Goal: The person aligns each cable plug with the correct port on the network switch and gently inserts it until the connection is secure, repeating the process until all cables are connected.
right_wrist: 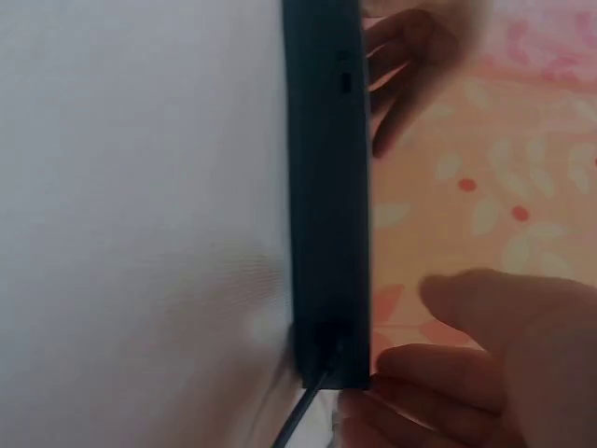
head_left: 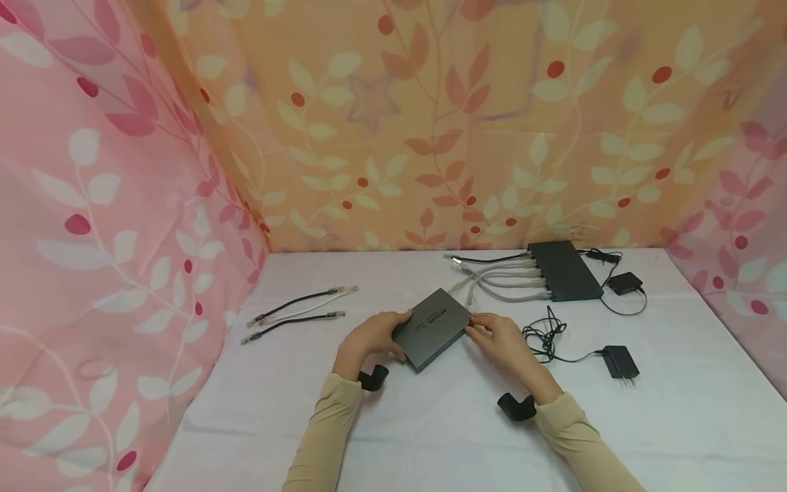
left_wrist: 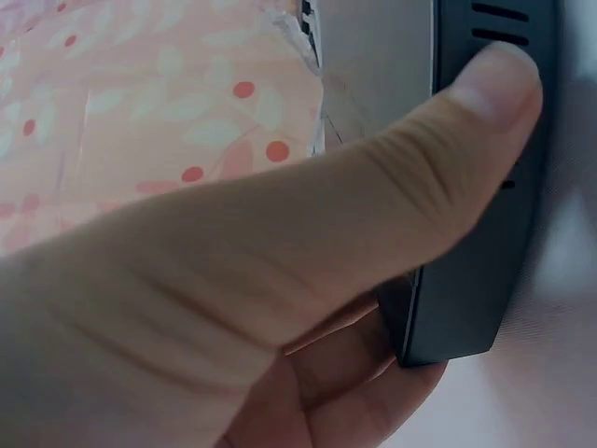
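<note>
Black switch (head_left: 567,270), far right: cabled. Grey box (head_left: 432,328): cord (right_wrist: 306,403) looks seated; left hand (head_left: 370,338) clamped on, right hand (head_left: 505,343), thumb apart, at its corner. Left-side cables (head_left: 310,307) loose.

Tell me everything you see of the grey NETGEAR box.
The grey box is flat, rectangular, metallic-looking, with NETGEAR lettering on top and vent slots in one black side. Another side has a small opening, and a dark cable appears plugged in near one end. It's held angled on or over the white table: the left hand grips its left end, and the right hand seems to touch its right corner.
</note>
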Tool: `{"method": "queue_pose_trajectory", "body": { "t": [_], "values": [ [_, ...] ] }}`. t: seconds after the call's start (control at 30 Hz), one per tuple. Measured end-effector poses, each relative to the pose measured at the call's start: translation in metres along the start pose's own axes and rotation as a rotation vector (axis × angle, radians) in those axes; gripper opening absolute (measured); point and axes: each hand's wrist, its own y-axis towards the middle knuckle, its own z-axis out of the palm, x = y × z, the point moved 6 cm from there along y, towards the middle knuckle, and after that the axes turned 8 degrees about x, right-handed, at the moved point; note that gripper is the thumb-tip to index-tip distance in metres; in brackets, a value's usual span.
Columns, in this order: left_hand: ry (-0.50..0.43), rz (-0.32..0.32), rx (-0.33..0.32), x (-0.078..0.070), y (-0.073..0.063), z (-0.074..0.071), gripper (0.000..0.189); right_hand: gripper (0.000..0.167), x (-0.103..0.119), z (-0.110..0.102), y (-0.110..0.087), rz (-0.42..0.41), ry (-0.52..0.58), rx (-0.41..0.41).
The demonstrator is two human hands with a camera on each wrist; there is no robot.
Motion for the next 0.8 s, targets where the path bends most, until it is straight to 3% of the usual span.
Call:
{"method": "queue_pose_trajectory", "body": {
  "t": [0.23, 0.47, 0.63, 0.8],
  "values": [
    [0.084, -0.001, -0.011, -0.007, 0.000, 0.001, 0.096, 0.058, 0.011, 0.008, -0.003, -0.047, -0.076, 0.167],
    [0.223, -0.003, -0.030, -0.024, -0.001, 0.004, 0.096, 0.076, 0.008, 0.017, -0.007, 0.006, -0.098, 0.273],
    [0.327, 0.001, -0.058, -0.039, -0.005, 0.008, 0.094, 0.081, 0.004, 0.019, -0.008, 0.018, -0.071, 0.316],
    [0.353, -0.010, -0.071, -0.045, -0.004, 0.012, 0.094, 0.082, -0.001, 0.019, -0.008, 0.029, -0.049, 0.327]
  ]
}}
